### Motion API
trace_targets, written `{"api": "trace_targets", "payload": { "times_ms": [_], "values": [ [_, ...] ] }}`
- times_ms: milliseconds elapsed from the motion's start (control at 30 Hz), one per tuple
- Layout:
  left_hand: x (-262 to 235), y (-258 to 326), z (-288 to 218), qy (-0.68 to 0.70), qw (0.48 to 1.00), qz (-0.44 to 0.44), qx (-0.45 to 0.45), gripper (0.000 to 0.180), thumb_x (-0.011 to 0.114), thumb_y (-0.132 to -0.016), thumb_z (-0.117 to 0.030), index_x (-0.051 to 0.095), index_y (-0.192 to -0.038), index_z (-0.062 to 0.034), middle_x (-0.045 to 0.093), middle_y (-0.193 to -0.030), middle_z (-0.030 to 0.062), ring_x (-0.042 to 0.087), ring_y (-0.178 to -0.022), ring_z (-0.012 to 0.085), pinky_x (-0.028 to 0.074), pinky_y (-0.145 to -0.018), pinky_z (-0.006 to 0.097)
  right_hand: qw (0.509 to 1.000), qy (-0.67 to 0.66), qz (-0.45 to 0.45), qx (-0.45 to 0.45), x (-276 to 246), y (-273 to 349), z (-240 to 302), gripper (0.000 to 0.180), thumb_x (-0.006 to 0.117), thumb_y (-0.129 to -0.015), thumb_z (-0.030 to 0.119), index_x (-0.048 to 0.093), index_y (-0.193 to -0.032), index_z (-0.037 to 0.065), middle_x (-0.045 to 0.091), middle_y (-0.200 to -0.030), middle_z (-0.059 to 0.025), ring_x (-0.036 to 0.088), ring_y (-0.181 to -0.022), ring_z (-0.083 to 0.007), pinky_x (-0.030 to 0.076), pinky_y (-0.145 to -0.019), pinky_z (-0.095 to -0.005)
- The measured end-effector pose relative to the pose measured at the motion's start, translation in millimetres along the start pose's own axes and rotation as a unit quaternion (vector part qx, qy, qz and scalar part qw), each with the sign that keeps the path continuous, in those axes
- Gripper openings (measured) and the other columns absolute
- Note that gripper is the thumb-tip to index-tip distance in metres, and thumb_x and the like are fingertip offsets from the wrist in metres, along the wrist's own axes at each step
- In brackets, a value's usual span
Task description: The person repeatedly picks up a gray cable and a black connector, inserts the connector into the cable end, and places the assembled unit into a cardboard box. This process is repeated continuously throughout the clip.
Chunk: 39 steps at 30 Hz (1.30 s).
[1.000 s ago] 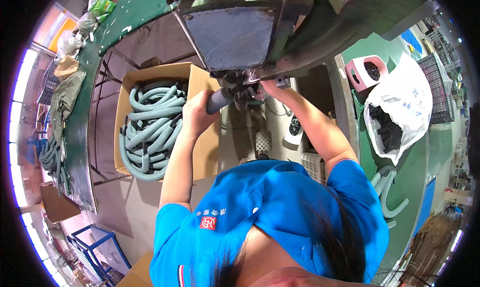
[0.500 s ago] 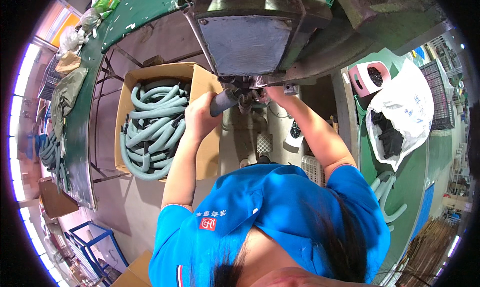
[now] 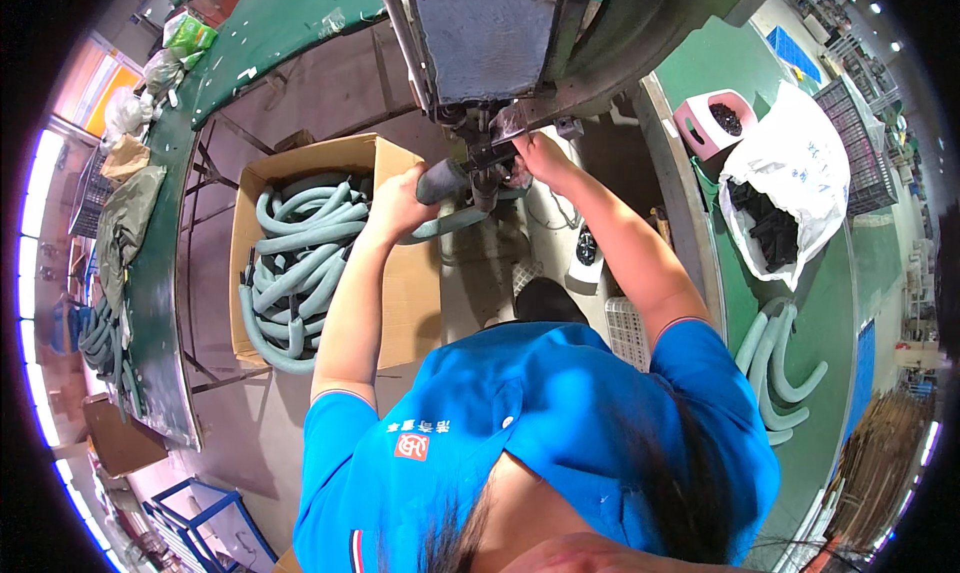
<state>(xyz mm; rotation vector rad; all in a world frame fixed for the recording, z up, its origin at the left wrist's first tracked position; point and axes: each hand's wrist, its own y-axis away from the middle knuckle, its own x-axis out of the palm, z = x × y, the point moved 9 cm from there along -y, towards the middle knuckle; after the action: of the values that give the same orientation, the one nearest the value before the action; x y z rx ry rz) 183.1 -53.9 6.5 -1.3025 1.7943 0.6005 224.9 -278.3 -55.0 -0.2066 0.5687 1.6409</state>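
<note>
Left hand point(image 3: 400, 201) grip clenched round grey-green hose point(image 3: 442, 183) at frame centre; right hand point(image 3: 540, 158) grip pinches its end at the machine head point(image 3: 490, 138). Advice: keep hose level, feed squarely.

Open brown cardboard box point(image 3: 400, 303) on the floor at left, under the left forearm, flaps up, filled with coiled grey-green hoses. White plastic bag point(image 3: 800, 173) on the green table at right, mouth open, black pieces inside. Pink tub point(image 3: 700, 128) just beside it, dark contents. Green packet point(image 3: 188, 33) and clear bags point(image 3: 128, 108) at far upper left. Second brown box point(image 3: 115, 438), lower left.
</note>
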Motion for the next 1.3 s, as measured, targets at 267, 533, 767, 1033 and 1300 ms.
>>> {"api": "trace_targets", "payload": {
  "times_ms": [267, 533, 767, 1033, 1300],
  "values": [
    [-1, 0, 2, -0.008, 1.000, -0.005, 0.019, 0.033, 0.067, -0.065, -0.013, 0.058, -0.097, -0.0060, 0.064, -0.081, 0.0202, 0.063, -0.081, 0.0382, 0.050, -0.070, 0.043, 0.998, 0.062, -0.013, -0.024, -2, 5, 14, 0.060, 0.032, -0.096, 0.046, 0.062, -0.091, -0.006, 0.063, -0.089, -0.0287, 0.061, -0.088, -0.0424, 0.046, -0.077, -0.0459],
    [4, 0, 4, -0.046, 0.998, 0.040, -0.035, 0.057, 0.070, -0.064, -0.018, 0.054, -0.118, -0.0077, 0.064, -0.095, 0.0207, 0.061, -0.094, 0.0367, 0.049, -0.082, 0.044, 0.996, 0.085, -0.005, -0.020, 2, 0, -1, 0.049, 0.035, -0.096, 0.040, 0.057, -0.094, -0.004, 0.062, -0.089, -0.0279, 0.060, -0.070, -0.0429, 0.048, -0.068, -0.0496],
    [-40, -4, -28, -0.033, 0.998, -0.028, 0.049, 0.042, 0.071, -0.063, -0.014, 0.057, -0.102, -0.0042, 0.064, -0.086, 0.0219, 0.061, -0.085, 0.0392, 0.050, -0.072, 0.043, 0.989, -0.143, -0.028, -0.002, -11, 20, 28, 0.027, 0.049, -0.092, 0.030, 0.056, -0.082, 0.006, 0.049, -0.072, 0.0014, 0.047, -0.055, -0.0069, 0.040, -0.050, -0.0230],
    [-32, 115, -107, -0.117, 0.970, 0.086, 0.194, 0.047, 0.074, -0.059, -0.013, 0.056, -0.101, -0.0060, 0.060, -0.088, 0.0138, 0.061, -0.077, 0.0329, 0.050, -0.066, 0.040, 0.949, -0.156, 0.233, 0.141, 14, 192, 33, 0.029, 0.047, -0.091, 0.024, 0.063, -0.109, 0.007, 0.051, -0.112, -0.0067, 0.051, -0.106, -0.0155, 0.048, -0.080, -0.0287],
    [13, 173, -156, 0.037, 0.967, 0.128, 0.218, 0.026, 0.061, -0.065, -0.018, 0.054, -0.088, -0.0067, 0.056, -0.069, 0.0104, 0.060, -0.064, 0.0301, 0.047, -0.054, 0.040, 0.951, -0.178, 0.245, -0.057, 47, 272, 38, 0.057, 0.032, -0.099, 0.043, 0.048, -0.061, 0.003, 0.041, -0.053, -0.0028, 0.040, -0.054, -0.0118, 0.033, -0.055, -0.0319]
  ]
}}
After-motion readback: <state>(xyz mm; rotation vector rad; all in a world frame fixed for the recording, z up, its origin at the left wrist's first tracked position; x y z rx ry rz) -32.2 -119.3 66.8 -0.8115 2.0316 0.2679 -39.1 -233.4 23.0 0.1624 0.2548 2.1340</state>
